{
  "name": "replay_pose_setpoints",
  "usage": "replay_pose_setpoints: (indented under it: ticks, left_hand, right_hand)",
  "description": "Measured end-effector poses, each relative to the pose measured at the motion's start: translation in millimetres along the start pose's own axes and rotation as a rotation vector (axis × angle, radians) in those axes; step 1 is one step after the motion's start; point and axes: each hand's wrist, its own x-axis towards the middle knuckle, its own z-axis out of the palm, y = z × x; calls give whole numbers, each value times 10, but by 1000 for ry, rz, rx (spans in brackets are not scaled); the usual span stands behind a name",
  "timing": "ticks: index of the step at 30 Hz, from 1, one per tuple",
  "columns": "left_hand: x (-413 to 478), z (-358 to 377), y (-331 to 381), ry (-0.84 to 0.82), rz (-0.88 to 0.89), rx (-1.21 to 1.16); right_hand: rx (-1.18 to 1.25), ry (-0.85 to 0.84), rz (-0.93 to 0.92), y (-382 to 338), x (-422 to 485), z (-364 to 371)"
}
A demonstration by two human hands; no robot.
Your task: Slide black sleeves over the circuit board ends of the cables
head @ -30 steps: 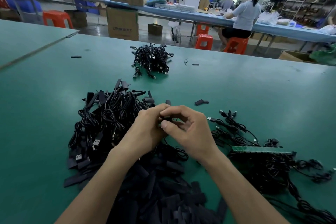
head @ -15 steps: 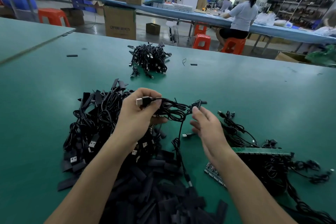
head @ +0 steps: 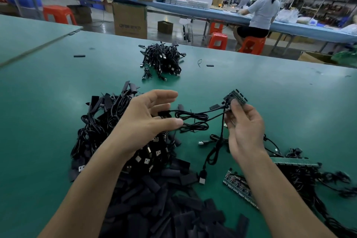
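1. right hand (head: 245,131) pinches a small circuit board (head: 236,97) at its fingertips, held up off the green counter (head: 289,102), the board's free end pointing up and away from the person.
2. left hand (head: 144,121) is spread wide with straight fingers, gripping nothing i can see. it hovers over the tangled cable heap (head: 100,125).
3. a black cable (head: 193,116) sags from the board leftward to below the left hand.
4. loose black sleeves (head: 164,208) are heaped close to the person, under the left forearm and well apart from the board. the left hand is nearer them.
5. my guess: the left hand drops back for one sleeve, then brings it up and rightward, lined up with the board's free end.
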Motion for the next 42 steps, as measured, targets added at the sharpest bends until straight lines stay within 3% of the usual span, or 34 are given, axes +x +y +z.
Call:
replay_pose_setpoints:
  ticks: [5,9,15,28,37,39,42]
  left_hand:
    - [-28,111,65,85,140,-29]
    - [-32,133,60,62,211,-63]
    - [2,185,-1,70,232,-98]
    - [34,181,-65,39,156,-193]
    - [20,200,-48,-53,150,-307]
    - [25,212,-44,-44,155,-280]
    - [33,159,-28,1,155,-313]
  right_hand:
    - [-135,-291,-181,-91,-152,144]
    - [-261,-541,-212,-79,-262,223]
    - [-313,-675,-138,12,-323,290]
    - [-209,-706,-45,33,-353,325]
    - [-13,-870,236,-46,-350,304]
    - [20,-830,264,-56,-339,304]
    - [78,-622,289,-87,-263,268]
